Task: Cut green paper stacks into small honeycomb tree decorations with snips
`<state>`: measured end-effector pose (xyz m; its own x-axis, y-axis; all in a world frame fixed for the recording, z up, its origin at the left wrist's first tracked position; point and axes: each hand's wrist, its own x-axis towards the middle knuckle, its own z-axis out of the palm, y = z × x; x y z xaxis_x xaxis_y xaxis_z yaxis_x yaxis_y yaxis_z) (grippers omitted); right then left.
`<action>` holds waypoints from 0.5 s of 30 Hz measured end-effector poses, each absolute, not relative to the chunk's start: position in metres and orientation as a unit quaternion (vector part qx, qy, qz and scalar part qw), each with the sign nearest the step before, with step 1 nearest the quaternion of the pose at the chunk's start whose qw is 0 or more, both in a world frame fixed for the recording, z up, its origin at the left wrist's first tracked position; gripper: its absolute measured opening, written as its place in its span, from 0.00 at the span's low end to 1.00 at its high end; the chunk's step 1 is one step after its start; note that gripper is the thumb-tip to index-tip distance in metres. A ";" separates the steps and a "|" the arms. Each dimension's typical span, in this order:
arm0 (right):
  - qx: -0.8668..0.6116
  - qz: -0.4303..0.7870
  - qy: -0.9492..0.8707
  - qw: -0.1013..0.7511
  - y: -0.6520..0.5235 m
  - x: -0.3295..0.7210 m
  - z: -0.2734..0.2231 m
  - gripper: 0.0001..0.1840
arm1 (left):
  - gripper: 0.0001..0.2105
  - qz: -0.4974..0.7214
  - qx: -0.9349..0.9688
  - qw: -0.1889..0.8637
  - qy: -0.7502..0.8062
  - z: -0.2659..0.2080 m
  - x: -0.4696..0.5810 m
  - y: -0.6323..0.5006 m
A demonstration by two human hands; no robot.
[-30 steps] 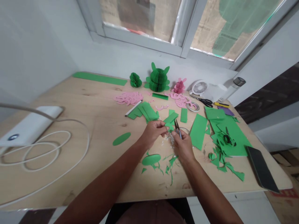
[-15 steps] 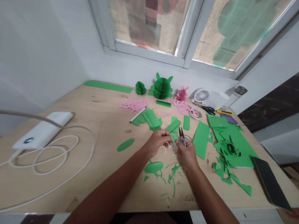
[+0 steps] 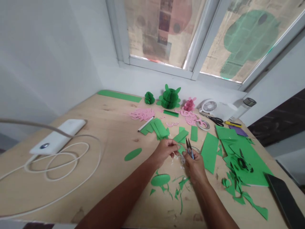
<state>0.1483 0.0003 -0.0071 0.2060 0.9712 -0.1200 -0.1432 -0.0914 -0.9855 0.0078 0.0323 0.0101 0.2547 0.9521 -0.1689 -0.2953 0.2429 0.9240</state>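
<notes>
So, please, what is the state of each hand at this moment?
Left hand: closed, pinching a small green paper piece.
Right hand: closed around a small blue-handled tool with dark, pointed tips.

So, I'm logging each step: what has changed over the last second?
Only the view has visibly shifted, tilting up and left. Nothing was taken up or released. The left hand still pinches a green paper piece; the right hand still holds the blue-handled tool. The rest stayed put.
</notes>
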 end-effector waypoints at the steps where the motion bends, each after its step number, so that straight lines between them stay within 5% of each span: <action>1: -0.545 0.499 -0.381 0.555 0.001 0.149 -0.007 0.19 | 0.10 0.462 0.416 0.671 0.405 0.010 0.008 0.033; 15: -0.585 0.474 -0.406 0.518 0.005 0.151 -0.004 0.13 | 0.10 0.450 0.462 0.636 0.423 0.007 0.003 0.037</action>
<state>0.1514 0.0047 -0.0036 0.2210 0.9662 -0.1326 -0.0155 -0.1325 -0.9911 0.0033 0.0365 0.0073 0.2362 0.9641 -0.1216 -0.1813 0.1667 0.9692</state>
